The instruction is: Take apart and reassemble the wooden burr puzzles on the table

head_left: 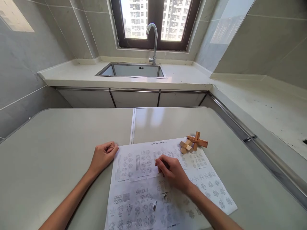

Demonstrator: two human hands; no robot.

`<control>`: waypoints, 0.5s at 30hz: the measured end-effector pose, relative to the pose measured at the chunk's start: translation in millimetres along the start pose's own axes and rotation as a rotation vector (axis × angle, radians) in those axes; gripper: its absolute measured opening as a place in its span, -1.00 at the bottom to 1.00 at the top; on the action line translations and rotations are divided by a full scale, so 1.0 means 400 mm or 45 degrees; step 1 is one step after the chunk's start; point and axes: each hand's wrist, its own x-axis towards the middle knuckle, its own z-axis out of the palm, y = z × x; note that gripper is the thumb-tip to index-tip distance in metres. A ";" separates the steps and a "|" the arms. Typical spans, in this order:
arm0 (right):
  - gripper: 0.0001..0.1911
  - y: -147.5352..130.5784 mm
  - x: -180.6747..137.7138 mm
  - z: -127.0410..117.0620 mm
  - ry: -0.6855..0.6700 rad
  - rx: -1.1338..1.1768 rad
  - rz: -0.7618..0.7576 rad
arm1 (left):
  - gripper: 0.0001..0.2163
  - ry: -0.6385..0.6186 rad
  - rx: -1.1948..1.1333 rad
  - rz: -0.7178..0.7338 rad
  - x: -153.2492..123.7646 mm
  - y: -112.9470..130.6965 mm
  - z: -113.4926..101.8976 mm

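Observation:
A large white paper sheet (134, 188), printed with rows of small diagrams, lies on the table with two small torn spots in its lower middle. My left hand (105, 153) is closed in a fist at the sheet's top left corner. Over the middle of the sheet hovers or rests my right hand (171, 169), its fingers curled in and nothing visible in them. Two wooden interlocking puzzles sit at the sheet's top right corner: a pale burr puzzle (186, 147) and, leaning close against it, a darker brown cross-shaped one (197, 140).
The pale table (59, 143) has a white seam down its middle. Beyond it runs a white counter (184, 72) with a sink (110, 70) and a curved metal faucet (154, 41) under a window. Another counter (271, 105) with a metal rail stands at the right.

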 end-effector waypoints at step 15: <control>-0.55 0.000 -0.003 0.002 0.014 0.092 0.048 | -0.56 -0.024 -0.053 -0.007 0.012 -0.011 -0.001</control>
